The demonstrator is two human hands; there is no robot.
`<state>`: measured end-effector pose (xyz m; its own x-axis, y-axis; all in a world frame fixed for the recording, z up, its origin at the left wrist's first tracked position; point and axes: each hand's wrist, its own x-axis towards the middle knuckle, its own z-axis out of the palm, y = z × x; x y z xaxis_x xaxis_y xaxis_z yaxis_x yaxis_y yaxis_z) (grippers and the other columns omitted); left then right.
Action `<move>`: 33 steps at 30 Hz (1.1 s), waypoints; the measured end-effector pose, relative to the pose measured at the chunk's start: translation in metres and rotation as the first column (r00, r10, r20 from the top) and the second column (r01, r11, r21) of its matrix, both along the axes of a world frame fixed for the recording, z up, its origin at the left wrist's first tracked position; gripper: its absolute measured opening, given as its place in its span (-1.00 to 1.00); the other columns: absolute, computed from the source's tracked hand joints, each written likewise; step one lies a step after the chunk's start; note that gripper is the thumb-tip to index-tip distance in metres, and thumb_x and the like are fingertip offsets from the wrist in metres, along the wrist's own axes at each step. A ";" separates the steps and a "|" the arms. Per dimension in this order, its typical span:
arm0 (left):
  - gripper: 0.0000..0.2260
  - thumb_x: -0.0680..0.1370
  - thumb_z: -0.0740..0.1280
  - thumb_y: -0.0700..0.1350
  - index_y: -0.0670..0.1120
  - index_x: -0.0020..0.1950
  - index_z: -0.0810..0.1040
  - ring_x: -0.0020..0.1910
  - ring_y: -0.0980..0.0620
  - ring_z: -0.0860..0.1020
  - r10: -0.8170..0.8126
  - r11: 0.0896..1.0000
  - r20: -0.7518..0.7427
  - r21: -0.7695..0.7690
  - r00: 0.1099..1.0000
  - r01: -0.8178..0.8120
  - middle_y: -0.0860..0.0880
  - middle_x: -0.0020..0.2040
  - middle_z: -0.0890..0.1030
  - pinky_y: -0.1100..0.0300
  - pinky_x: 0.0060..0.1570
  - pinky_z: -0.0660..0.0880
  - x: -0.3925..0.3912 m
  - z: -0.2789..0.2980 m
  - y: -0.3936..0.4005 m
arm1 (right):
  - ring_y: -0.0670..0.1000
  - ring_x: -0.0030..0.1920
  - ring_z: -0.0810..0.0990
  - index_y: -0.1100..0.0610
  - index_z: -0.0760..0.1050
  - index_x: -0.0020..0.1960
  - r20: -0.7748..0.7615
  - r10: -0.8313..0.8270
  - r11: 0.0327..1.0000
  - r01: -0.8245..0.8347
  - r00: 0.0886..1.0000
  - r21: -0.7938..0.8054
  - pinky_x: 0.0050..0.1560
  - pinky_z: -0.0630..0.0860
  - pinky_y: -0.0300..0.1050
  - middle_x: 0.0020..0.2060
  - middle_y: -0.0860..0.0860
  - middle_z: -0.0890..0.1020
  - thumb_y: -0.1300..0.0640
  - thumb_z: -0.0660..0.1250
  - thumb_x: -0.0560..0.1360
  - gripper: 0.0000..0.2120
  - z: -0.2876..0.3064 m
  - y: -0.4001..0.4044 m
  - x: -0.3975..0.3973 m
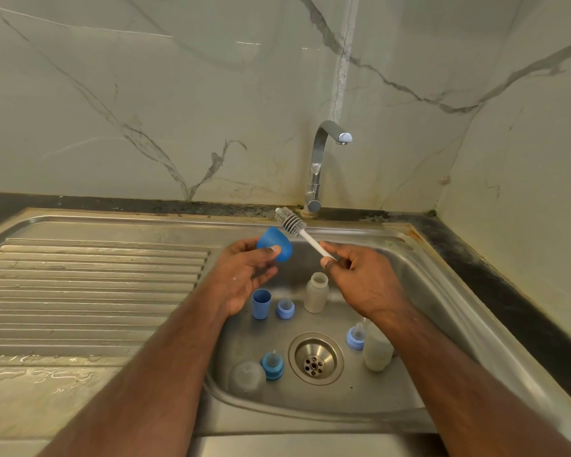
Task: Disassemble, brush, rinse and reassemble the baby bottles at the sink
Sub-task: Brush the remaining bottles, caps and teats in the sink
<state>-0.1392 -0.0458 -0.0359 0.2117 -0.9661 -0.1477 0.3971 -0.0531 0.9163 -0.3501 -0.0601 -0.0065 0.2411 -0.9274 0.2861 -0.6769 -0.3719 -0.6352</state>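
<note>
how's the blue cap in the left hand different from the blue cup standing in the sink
The cap is a bright blue dome, held tilted in the air by the left hand. The cup is a duller, greyer blue, straight-sided, and stands upright and untouched on the sink floor, mouth up. The cap looks wider and rounder, the cup narrower and taller. Both are blue plastic bottle parts, off their bottles.
</note>
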 end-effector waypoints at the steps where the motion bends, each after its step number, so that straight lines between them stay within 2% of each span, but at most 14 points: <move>1: -0.64 0.49 0.52 -0.25 -0.16 0.24 0.54 0.07 -0.04 0.68 0.011 1.000 0.002 -0.001 1.000 -0.011 -0.20 0.18 0.68 0.10 0.05 0.61 0.000 0.001 0.000 | -0.21 -0.31 0.44 -0.14 0.49 0.40 -0.001 0.004 1.000 -0.004 1.000 0.007 -0.25 0.30 -0.39 -0.34 -0.25 0.42 -0.02 0.30 0.62 -0.65 -0.001 0.000 0.000; 6: -0.44 0.46 0.51 -0.33 0.00 0.40 0.49 0.09 -0.11 0.69 -0.062 0.998 0.043 -0.028 0.997 0.064 -0.19 0.20 0.63 0.12 -0.02 0.62 -0.002 -0.002 -0.001 | -0.24 -0.35 0.45 -0.16 0.49 0.39 -0.005 0.043 0.999 -0.043 0.999 0.030 -0.26 0.28 -0.43 -0.37 -0.28 0.43 0.00 0.31 0.62 -0.65 -0.002 0.002 0.002; 8: -0.52 0.48 0.50 -0.31 0.01 0.35 0.56 0.09 -0.11 0.69 -0.080 0.996 0.110 -0.038 0.991 0.085 -0.17 0.17 0.65 0.11 0.01 0.62 -0.003 -0.002 0.000 | -0.24 -0.34 0.46 -0.16 0.49 0.39 -0.023 0.045 0.999 -0.044 0.999 0.021 -0.26 0.30 -0.43 -0.34 -0.29 0.46 -0.01 0.30 0.62 -0.65 0.000 0.004 0.003; 11: -0.67 0.47 0.51 -0.30 -0.09 0.20 0.60 0.07 -0.06 0.70 -0.007 0.999 0.173 -0.045 0.985 0.015 -0.11 0.07 0.71 0.14 0.00 0.64 -0.001 0.000 0.001 | -0.22 -0.31 0.50 -0.19 0.49 0.38 -0.049 0.093 0.996 -0.093 0.994 0.009 -0.25 0.36 -0.38 -0.22 -0.30 0.57 -0.02 0.30 0.62 -0.66 0.003 0.009 0.005; 14: -0.65 0.44 0.52 -0.33 -0.16 0.20 0.61 0.04 -0.02 0.71 -0.003 0.998 0.196 -0.054 0.981 0.014 -0.06 0.00 0.75 0.18 -0.01 0.65 0.002 0.001 0.002 | -0.18 -0.27 0.54 -0.20 0.49 0.38 -0.128 0.111 0.994 -0.111 0.986 0.007 -0.21 0.42 -0.30 -0.12 -0.25 0.63 -0.04 0.29 0.62 -0.67 0.005 0.011 0.008; 17: -0.63 0.44 0.52 -0.35 -0.11 0.21 0.61 0.05 0.01 0.71 -0.029 0.996 0.227 -0.075 0.973 0.047 -0.03 0.01 0.75 0.11 0.08 0.64 0.000 0.001 0.002 | -0.14 -0.22 0.55 -0.20 0.45 0.41 -0.183 0.014 1.000 -0.016 0.983 -0.009 -0.11 0.53 -0.19 -0.06 -0.14 0.66 -0.06 0.25 0.63 -0.65 0.010 0.005 0.004; 19: -0.62 0.44 0.52 -0.35 -0.08 0.21 0.61 0.04 0.02 0.71 -0.017 0.996 0.241 -0.084 0.970 0.038 -0.02 0.01 0.75 0.10 0.08 0.64 -0.002 0.001 0.003 | -0.13 -0.22 0.53 -0.20 0.46 0.41 -0.171 0.016 1.000 -0.018 0.985 -0.011 -0.11 0.53 -0.19 -0.10 -0.14 0.65 -0.06 0.25 0.64 -0.65 0.010 0.007 0.002; 22: -0.61 0.43 0.53 -0.36 -0.11 0.22 0.61 0.08 -0.02 0.71 0.014 0.996 0.212 -0.094 0.977 0.006 -0.06 0.05 0.74 0.11 0.06 0.64 0.001 0.000 0.001 | -0.13 -0.30 0.52 -0.19 0.48 0.38 -0.127 0.105 0.994 -0.102 0.986 0.027 -0.23 0.47 -0.25 -0.24 -0.20 0.60 -0.04 0.28 0.62 -0.67 0.009 0.013 0.005; 26: -0.55 0.43 0.54 -0.34 -0.06 0.27 0.60 0.10 0.00 0.70 -0.011 0.992 0.260 -0.120 0.966 0.044 -0.05 0.12 0.71 0.11 0.06 0.64 -0.001 0.000 0.003 | -0.12 -0.19 0.55 -0.19 0.46 0.41 -0.171 -0.004 1.000 -0.002 0.985 -0.031 -0.09 0.51 -0.20 -0.07 -0.11 0.67 -0.05 0.24 0.63 -0.65 0.012 0.005 0.002; 30: -0.60 0.44 0.52 -0.35 -0.11 0.23 0.59 0.09 -0.04 0.70 0.039 0.993 0.150 -0.114 0.988 -0.022 -0.09 0.09 0.72 0.18 -0.02 0.64 0.002 0.002 0.002 | -0.20 -0.34 0.49 -0.18 0.49 0.38 -0.081 0.086 0.996 -0.087 0.993 -0.006 -0.27 0.35 -0.34 -0.25 -0.24 0.58 -0.04 0.30 0.62 -0.66 0.009 0.014 0.007; 33: -0.59 0.45 0.51 -0.33 -0.16 0.27 0.57 0.09 -0.10 0.70 0.046 0.994 0.054 -0.098 0.997 -0.040 -0.15 0.11 0.71 0.14 0.02 0.65 0.004 0.003 0.002 | -0.18 -0.24 0.50 -0.15 0.46 0.42 -0.131 0.032 0.999 -0.036 0.991 -0.030 -0.15 0.41 -0.28 -0.09 -0.19 0.63 -0.04 0.27 0.63 -0.64 0.010 0.009 0.008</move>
